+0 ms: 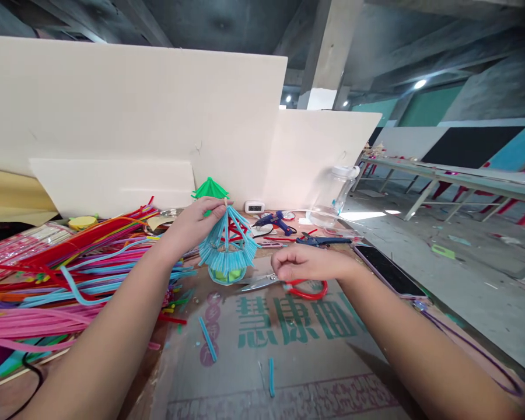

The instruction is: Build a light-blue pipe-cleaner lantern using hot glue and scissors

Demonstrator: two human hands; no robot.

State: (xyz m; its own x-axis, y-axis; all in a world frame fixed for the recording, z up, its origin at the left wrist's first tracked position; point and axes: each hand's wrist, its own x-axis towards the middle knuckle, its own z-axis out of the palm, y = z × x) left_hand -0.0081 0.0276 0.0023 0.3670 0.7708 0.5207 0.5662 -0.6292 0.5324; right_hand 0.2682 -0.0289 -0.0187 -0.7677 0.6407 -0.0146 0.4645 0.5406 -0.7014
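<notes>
My left hand [199,223] pinches the top tip of a small blue pavilion model [228,248] made of pipe cleaners, with tiered, flared eaves and red strands inside. The model stands upright on the board, with yellow-green showing at its base. To its right, my right hand [300,262] is closed, its fingers curled under; whatever they hold is hidden. Just beneath that hand lie scissors [306,290] with red handles, blades pointing left toward the model. Two short blue pipe cleaner pieces [207,339] [271,378] lie on the printed cardboard [227,379] nearer me.
Bundles of coloured pipe cleaners [39,318] cover the left side. Behind the model are a green roof-shaped piece [210,188], a small clock [254,207] and a blue glue gun [275,221]. Pliers [324,240], a clear bottle [335,198] and a phone [389,271] lie rightward.
</notes>
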